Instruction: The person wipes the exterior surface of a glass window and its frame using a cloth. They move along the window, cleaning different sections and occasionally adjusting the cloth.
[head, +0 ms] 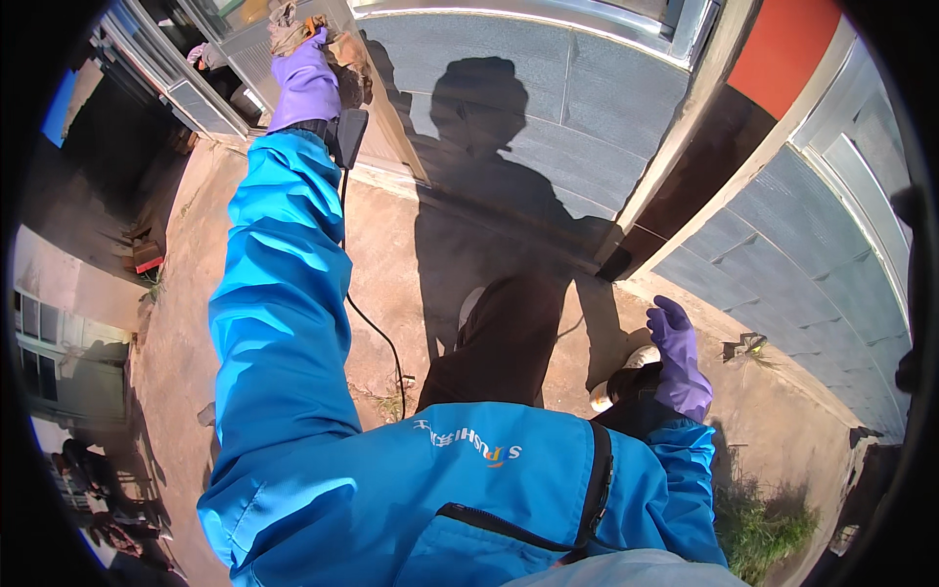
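My left hand (308, 84), in a purple rubber glove, is raised at the top left at the end of an outstretched arm. It grips a crumpled, dirty brown cloth (290, 33) in front of the pale door (257, 62); contact with the door cannot be made out. A flat black device (351, 138) is strapped at that wrist, and a black cable (378, 330) runs down from it. My right hand (678, 359), gloved in the same purple, hangs low beside my leg. Its fingers are loosely bent, and no object shows in it.
A grey tiled wall (616, 95) stands before me, bearing my shadow. A red and dark brown pillar (781, 55) divides it from more grey tiles (807, 271). Grass (766, 524) grows at the lower right. Bare concrete ground (183, 367) stretches along the left.
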Tool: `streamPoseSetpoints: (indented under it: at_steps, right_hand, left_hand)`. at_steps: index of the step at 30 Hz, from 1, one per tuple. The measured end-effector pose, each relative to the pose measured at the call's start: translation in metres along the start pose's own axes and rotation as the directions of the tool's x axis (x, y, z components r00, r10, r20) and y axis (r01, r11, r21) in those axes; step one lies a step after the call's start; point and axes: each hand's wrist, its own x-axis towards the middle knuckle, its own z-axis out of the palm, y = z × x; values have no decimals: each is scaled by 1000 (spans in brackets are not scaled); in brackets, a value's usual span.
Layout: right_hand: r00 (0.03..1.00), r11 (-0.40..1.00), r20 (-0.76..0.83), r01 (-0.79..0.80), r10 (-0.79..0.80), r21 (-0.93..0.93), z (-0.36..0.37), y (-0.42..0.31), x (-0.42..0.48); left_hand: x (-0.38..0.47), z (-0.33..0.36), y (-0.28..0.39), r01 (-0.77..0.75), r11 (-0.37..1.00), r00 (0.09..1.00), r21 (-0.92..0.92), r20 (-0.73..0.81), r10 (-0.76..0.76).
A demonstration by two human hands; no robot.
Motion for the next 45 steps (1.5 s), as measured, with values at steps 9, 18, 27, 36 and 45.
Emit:
streamPoseSetpoints:
  at_steps: [9,18,27,36,45]
  right_hand:
    - [996,995,-43,-83,81,-47,-2,-19,-11]
    - [993,994,54,-107,108,-6,8,-52,-17]
    - [994,989,78,-63,74,-133,16,-45,-11]
    - [993,986,88,-67,81,-154,17,-38,-12]
    - [991,990,92,-92,101,-105,20,-52,-14]
  left_hand:
    - [-72,174,6,37,938,997,-344,-55,-59]
    - [-229,293,65,78,828,990,-555,-55,-131]
    - [-282,235,97,-662,746,682,-75,354,640]
    - [-287,215,53,105,743,957,-661,270,104]
    - [-222,257,80,9,942,999,-335,-40,-24]
